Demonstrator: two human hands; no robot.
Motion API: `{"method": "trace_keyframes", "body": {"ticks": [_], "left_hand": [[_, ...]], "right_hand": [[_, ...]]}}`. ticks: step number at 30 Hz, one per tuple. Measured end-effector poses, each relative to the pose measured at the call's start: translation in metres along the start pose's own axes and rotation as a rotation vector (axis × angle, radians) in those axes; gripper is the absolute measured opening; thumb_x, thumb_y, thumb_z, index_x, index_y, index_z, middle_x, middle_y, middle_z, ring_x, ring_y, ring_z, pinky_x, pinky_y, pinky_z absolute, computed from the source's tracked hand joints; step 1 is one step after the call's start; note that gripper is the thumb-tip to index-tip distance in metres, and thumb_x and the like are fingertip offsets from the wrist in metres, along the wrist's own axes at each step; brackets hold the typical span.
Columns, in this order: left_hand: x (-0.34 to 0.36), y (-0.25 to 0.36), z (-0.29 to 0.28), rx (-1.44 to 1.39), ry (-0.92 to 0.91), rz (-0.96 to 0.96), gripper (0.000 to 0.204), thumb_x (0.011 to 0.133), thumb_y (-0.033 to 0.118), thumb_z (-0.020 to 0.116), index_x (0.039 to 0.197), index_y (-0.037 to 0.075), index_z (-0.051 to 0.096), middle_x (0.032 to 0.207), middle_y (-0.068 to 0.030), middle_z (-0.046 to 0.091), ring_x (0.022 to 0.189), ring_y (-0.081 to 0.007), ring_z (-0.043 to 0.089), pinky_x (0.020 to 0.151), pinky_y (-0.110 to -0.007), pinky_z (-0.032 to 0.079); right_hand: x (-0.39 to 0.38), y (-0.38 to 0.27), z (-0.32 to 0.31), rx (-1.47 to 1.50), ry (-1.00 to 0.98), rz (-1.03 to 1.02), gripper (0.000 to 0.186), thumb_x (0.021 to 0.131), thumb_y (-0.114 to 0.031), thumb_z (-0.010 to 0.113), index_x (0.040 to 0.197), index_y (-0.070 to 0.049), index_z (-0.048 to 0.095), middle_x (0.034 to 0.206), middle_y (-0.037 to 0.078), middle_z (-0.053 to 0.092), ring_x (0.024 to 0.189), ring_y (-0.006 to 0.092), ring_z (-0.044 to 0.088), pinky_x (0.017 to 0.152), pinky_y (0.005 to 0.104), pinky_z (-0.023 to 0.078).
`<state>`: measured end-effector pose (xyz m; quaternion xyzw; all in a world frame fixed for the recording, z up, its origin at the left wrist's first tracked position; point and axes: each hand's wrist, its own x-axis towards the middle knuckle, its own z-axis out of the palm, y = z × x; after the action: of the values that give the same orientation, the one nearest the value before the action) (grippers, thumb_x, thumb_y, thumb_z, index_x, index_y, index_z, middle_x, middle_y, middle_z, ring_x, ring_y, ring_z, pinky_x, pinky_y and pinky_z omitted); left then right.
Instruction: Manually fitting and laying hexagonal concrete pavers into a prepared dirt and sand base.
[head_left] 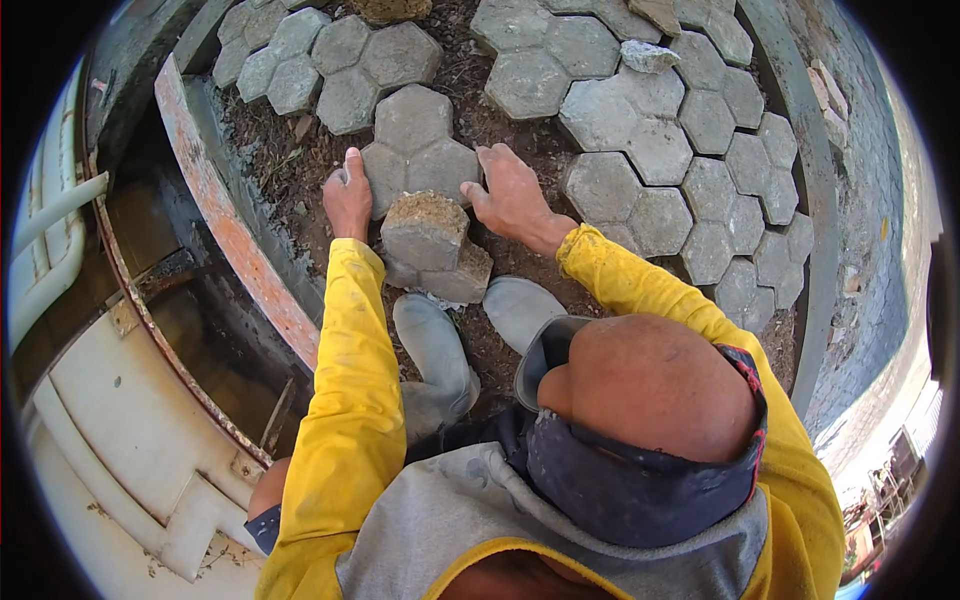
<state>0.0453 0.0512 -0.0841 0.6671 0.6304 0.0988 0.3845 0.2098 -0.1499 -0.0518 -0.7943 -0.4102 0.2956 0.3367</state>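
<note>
A grey paver (pixel 413 123) of three joined hexagons lies at the top middle, between my two hands. My left hand (pixel 348 200) grips its left edge, thumb upward. My right hand (pixel 508 195) is closed on its right edge, fingertips round the side. Just below it, nearer my boots, are more paver pieces (pixel 435 265), the uppermost with a rough, sandy-brown top face; where they meet the held paver is partly hidden. Bare brown soil (pixel 300 160) shows around the held paver.
Fitted pavers (pixel 660 210) cover the right and far side, with a loose pale stone (pixel 648 57) on them. Concrete edging (pixel 812 250) bounds the right; a stained board (pixel 230 220) and dark trench (pixel 200 320) with pipes lie left. My grey boots (pixel 430 345) stand on the soil.
</note>
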Motion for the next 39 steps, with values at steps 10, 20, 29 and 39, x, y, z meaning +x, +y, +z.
{"method": "trace_keyframes", "body": {"ticks": [10, 20, 29, 39], "left_hand": [[0.003, 0.001, 0.019, 0.215, 0.213, 0.332, 0.056, 0.098, 0.043, 0.051, 0.091, -0.01, 0.065, 0.087, -0.0317, 0.056, 0.089, -0.0474, 0.056, 0.08, -0.053, 0.041], [-0.048, -0.048, -0.051, 0.193, -0.008, 0.062, 0.049, 0.097, 0.041, 0.057, 0.104, -0.008, 0.064, 0.103, -0.0232, 0.067, 0.094, -0.03, 0.064, 0.085, -0.038, 0.048], [-0.058, -0.103, -0.017, -0.465, -0.095, -0.276, 0.042, 0.089, 0.029, 0.049, 0.1, -0.008, 0.064, 0.1, -0.0147, 0.065, 0.092, -0.0208, 0.055, 0.086, -0.036, 0.043], [-0.11, -0.007, -0.028, -0.382, 0.069, -0.085, 0.041, 0.09, 0.027, 0.047, 0.102, -0.006, 0.068, 0.101, -0.0149, 0.068, 0.096, -0.0233, 0.06, 0.091, -0.033, 0.043]], "right_hand": [[-0.004, -0.002, -0.007, -0.022, -0.042, -0.035, 0.054, 0.082, -0.019, 0.071, 0.124, 0.007, 0.048, 0.115, 0.027, 0.052, 0.106, 0.046, 0.057, 0.091, 0.0526, 0.048], [-0.057, 0.018, -0.007, 0.253, -0.318, 0.026, 0.067, 0.084, -0.034, 0.073, 0.131, 0.008, 0.048, 0.117, 0.025, 0.059, 0.092, 0.0335, 0.068, 0.083, 0.0404, 0.055], [-0.058, -0.016, 0.005, -0.125, -0.471, -0.05, 0.089, 0.07, -0.063, 0.075, 0.122, 0.007, 0.056, 0.113, 0.025, 0.063, 0.115, 0.0398, 0.057, 0.096, 0.0501, 0.043], [-0.079, -0.019, -0.015, 0.031, -0.209, -0.096, 0.074, 0.068, -0.057, 0.076, 0.105, 0.006, 0.065, 0.102, 0.026, 0.066, 0.103, 0.0393, 0.062, 0.091, 0.0474, 0.043]]}}
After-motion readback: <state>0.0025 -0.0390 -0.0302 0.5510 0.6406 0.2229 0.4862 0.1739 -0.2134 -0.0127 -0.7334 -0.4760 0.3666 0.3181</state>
